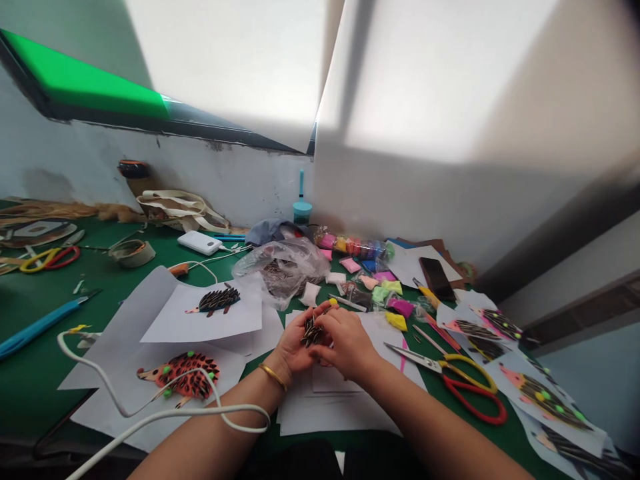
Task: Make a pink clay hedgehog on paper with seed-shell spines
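Observation:
My left hand [295, 343], wearing a gold bangle [273, 377] at the wrist, is cupped palm up around a small heap of striped sunflower seeds [311, 331]. The curled fingers of my right hand [347, 343] reach into the heap in a pinch; which seed lies between the fingertips is hidden. Both hands are above a stack of white paper [340, 417], where a bit of pink shows beneath them. Behind them, a clear plastic bag [285, 267] holds many more seeds.
Hedgehog pictures lie left [220, 301] and right [547, 400]. Large scissors [460, 380] rest open by my right forearm. Colourful clay packets [395, 287] and a phone [437, 279] are farther back. A white cable [165, 413] loops above my left forearm. A blue craft knife [45, 327] lies far left.

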`<state>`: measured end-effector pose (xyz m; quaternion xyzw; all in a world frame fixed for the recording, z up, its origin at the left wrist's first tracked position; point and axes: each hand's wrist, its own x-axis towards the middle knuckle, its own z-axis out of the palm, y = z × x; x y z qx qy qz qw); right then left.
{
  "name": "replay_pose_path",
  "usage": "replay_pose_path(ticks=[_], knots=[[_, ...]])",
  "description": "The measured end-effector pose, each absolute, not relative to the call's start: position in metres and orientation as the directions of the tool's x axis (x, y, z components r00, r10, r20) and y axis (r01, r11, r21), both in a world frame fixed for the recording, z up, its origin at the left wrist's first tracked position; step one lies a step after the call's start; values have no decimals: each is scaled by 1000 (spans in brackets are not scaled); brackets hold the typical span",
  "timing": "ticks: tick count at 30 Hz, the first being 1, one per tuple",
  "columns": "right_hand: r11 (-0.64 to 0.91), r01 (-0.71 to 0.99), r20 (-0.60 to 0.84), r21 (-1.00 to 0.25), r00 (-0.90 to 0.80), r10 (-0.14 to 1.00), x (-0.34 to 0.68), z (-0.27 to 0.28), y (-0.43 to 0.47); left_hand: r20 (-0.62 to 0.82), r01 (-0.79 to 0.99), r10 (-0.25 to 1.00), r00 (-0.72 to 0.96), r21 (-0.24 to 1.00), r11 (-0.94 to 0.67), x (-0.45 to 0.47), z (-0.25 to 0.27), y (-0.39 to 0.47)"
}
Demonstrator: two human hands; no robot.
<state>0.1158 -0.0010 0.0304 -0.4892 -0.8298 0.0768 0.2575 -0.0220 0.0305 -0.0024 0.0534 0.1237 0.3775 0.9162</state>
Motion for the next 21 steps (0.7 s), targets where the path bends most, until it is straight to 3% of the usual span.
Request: replay_pose_path(ticks=[8, 14, 21], knots=[[466, 794, 404, -391, -306, 862, 124, 35, 15, -254, -729, 713, 653, 44, 683, -18, -1, 28], [547, 740, 396, -392, -401, 826, 117, 34, 7, -215, -690, 703, 678, 146, 709, -20, 1, 28], [517, 777, 365, -359, -393, 844, 113, 24, 4, -249, -704, 734, 632, 212, 678, -18, 1, 29]])
